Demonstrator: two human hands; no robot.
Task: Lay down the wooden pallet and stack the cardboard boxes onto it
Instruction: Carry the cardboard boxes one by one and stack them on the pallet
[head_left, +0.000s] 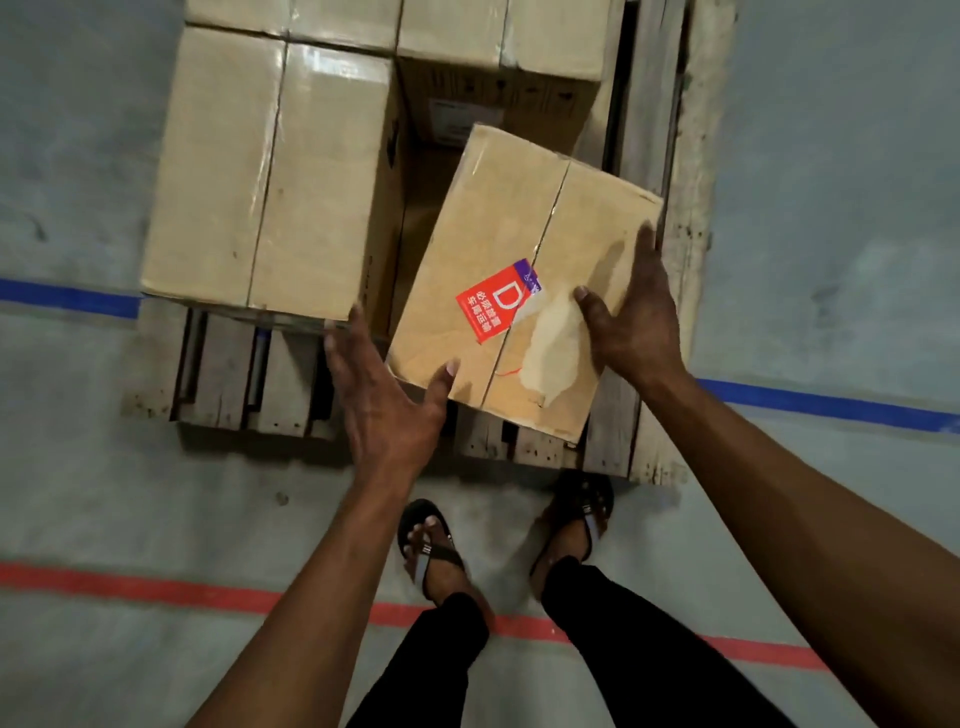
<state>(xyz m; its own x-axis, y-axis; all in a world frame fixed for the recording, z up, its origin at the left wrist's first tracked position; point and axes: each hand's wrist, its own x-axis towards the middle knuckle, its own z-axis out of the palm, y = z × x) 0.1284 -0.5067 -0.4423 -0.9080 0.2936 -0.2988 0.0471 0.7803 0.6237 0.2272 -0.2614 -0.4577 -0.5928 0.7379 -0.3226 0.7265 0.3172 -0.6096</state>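
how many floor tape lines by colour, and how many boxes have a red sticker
blue floor tape lines: 1 (runs under the wooden pallet, reappears on the right)
red floor tape lines: 1
boxes with a red sticker: 1
total: 3

Left of the left hand (387, 400): bare slats of the wooden pallet (223, 374), open for a reach.
Ahead of its fingers: the tall stacked box (270, 176) walls the way.
Between both hands: the skewed box (524, 280) fills the gap.
Right of the right hand (631, 317): pallet edge, then grey floor (831, 208).

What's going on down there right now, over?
Both hands open: left hand and right hand flank the skewed box. Wooden pallet down, partly loaded. Taller box close alongside.
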